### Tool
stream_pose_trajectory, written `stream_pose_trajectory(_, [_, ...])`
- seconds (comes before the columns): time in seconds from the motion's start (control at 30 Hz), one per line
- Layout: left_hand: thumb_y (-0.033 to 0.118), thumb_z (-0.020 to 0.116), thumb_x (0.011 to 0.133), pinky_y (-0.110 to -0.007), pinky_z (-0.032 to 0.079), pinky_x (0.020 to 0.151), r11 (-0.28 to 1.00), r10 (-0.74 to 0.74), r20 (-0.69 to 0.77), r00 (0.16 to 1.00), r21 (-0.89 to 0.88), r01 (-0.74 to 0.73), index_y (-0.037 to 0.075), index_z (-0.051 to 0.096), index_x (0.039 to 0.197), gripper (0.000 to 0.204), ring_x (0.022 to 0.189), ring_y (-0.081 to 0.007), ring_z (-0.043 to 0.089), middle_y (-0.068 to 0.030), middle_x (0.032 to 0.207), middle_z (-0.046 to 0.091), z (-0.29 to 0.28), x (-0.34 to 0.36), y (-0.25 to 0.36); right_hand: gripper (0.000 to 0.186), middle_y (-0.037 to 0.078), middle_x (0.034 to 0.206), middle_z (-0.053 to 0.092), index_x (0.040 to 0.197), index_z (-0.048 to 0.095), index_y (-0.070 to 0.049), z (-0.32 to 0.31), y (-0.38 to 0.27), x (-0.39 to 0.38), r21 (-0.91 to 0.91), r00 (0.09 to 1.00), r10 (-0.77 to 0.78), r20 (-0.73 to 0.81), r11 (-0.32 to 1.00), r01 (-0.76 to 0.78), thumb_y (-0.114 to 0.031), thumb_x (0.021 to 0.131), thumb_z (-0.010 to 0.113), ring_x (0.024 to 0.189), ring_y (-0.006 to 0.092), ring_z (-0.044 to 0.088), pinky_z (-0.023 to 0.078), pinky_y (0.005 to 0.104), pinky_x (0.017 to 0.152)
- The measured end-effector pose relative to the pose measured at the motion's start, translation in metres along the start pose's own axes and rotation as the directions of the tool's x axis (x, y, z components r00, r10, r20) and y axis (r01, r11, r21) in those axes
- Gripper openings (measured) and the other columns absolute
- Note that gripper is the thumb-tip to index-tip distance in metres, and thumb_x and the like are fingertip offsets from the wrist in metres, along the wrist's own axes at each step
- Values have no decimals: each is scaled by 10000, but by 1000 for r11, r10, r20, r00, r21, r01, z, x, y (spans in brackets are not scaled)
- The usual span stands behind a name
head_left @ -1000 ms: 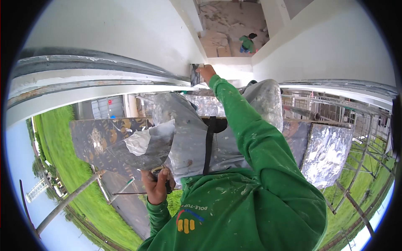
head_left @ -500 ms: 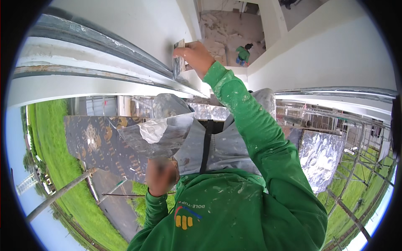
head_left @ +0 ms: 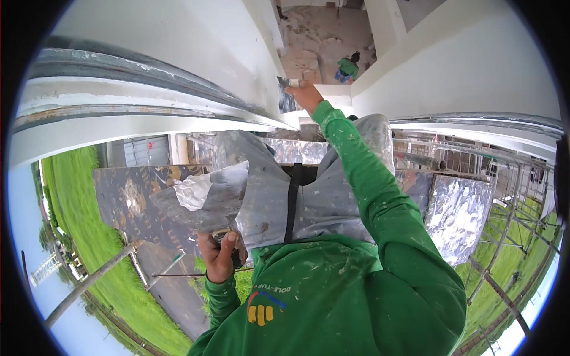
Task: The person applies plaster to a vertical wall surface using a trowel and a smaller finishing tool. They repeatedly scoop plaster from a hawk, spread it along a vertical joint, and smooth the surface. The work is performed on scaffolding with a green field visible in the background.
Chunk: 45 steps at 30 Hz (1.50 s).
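My left hand (head_left: 219, 256) is closed round the handle of a broad, smeared metal putty knife (head_left: 224, 204), with the thumb along the grip. On its blade lies a lump of white putty (head_left: 193, 191). My right arm reaches forward, and my right hand (head_left: 307, 97) grips a flat scraper (head_left: 287, 102). The blade of that scraper is at the end of the white wall (head_left: 202, 47), beside the opening's inner corner; whether it touches all along its edge I cannot tell.
Under me are scaffold boards (head_left: 136, 202) and a silvery, spattered panel (head_left: 457, 216). Metal window tracks (head_left: 148, 71) run along the left. Scaffold pipes (head_left: 89, 288) stand at both sides above grass. Far below, inside the building, a person in green (head_left: 347, 68) is on the floor.
My right hand and its scraper have moved right and a little downward in view, along the wall. The putty knife in my left hand has shifted left and turned slightly.
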<state>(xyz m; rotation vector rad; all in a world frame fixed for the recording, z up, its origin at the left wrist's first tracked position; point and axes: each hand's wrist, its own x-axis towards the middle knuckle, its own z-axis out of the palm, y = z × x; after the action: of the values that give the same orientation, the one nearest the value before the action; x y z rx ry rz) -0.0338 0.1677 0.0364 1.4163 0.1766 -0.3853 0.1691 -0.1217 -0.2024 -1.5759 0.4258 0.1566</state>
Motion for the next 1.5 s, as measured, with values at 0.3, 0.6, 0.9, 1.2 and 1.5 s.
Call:
stream_pose_trajectory(0.3, [3,513,905,-263,393,356,998,-12,-37,999,55,14,56,307,1238,395,409,-134,451,-80,687,479,-18,-6,-10,402,267,890,653,941,636,112,60,103,69,-44,973,228,-41,972,-229,-235,738,641,846,361,657,503,420,758])
stream_pose_trajectory(0.6, [-23,500,902,-257,396,381,997,-7,-45,999,75,10,42,324,1231,379,429,-134,467,-86,695,503,-26,-4,-13,358,180,835,604,906,636,88,55,36,42,160,980,156,125,971,-175,-235,751,641,700,273,622,568,408,655])
stream_pose_trajectory(0.9, [-11,501,919,-256,412,414,999,-47,142,989,4,47,36,316,1254,386,469,-125,487,-91,750,525,-6,4,-10,335,58,856,558,926,666,1,32,-164,-44,252,976,-4,217,966,-52,-298,778,656,803,179,575,499,336,698])
stream_pose_trajectory(1.2, [152,531,939,-273,418,353,929,1,181,983,-363,66,44,295,1272,422,434,-174,472,-109,732,468,3,-3,-11,293,159,592,612,839,699,45,10,-270,-130,-249,768,-628,124,730,637,-246,818,670,543,252,621,488,303,532])
stream_pose_trajectory(1.5, [84,611,842,-333,579,460,590,-333,-218,917,-807,23,21,326,1346,582,506,-245,588,-135,774,560,43,-1,-3,441,102,1039,445,1141,661,-19,10,-179,-264,263,403,-894,195,444,857,-83,716,757,950,238,540,526,377,853])
